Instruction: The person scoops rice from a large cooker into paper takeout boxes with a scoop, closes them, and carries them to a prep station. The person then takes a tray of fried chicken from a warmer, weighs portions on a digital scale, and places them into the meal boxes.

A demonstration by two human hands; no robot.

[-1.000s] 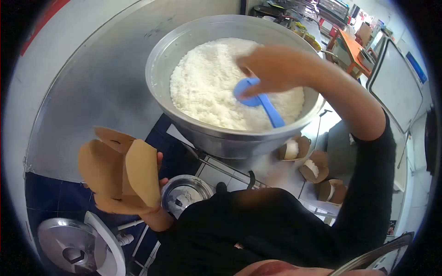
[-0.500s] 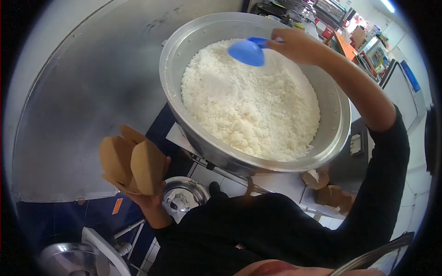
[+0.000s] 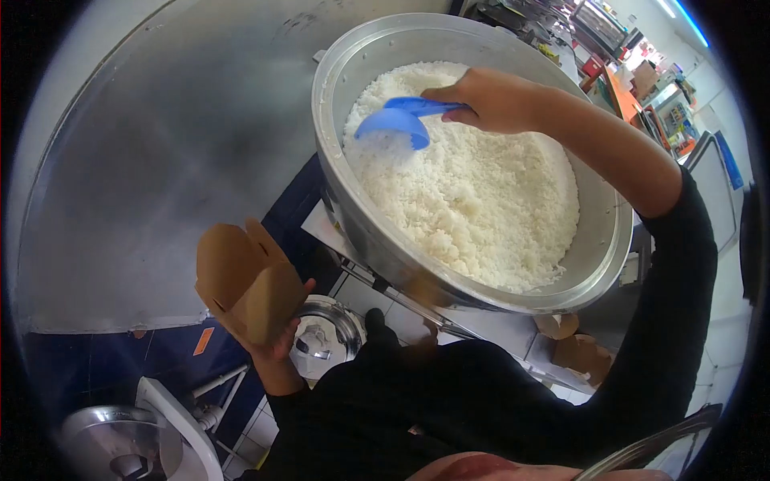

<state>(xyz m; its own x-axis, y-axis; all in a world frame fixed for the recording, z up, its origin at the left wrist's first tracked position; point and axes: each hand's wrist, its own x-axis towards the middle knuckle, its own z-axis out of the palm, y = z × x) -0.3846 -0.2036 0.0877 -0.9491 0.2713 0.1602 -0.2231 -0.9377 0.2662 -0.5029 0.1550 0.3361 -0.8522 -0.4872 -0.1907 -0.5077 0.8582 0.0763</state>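
A large round metal pot (image 3: 353, 180) holds a wide mass of white rice (image 3: 481, 200). My right hand (image 3: 501, 100) is closed round the handle of a blue scoop (image 3: 393, 127), whose bowl is tipped over the rice at the pot's left side, with some rice at its lip. Down to the left, my left hand (image 3: 282, 341) grips an open brown cardboard box (image 3: 253, 289) from beneath and its right side. The box's flaps stand up; its bottom is hidden.
Brown boxes (image 3: 581, 357) stand below the pot at the right. A metal bowl (image 3: 353, 325) sits low behind my left wrist. At bottom left are a round metal lid (image 3: 120, 441) and a white sink edge (image 3: 180, 425). A metal wall (image 3: 160, 184) rises at the left.
The scoop has first swung up off its earlier place, then moved left and down to the rice with my right hand. The pot appears further right, and the box has tilted and shifted right.
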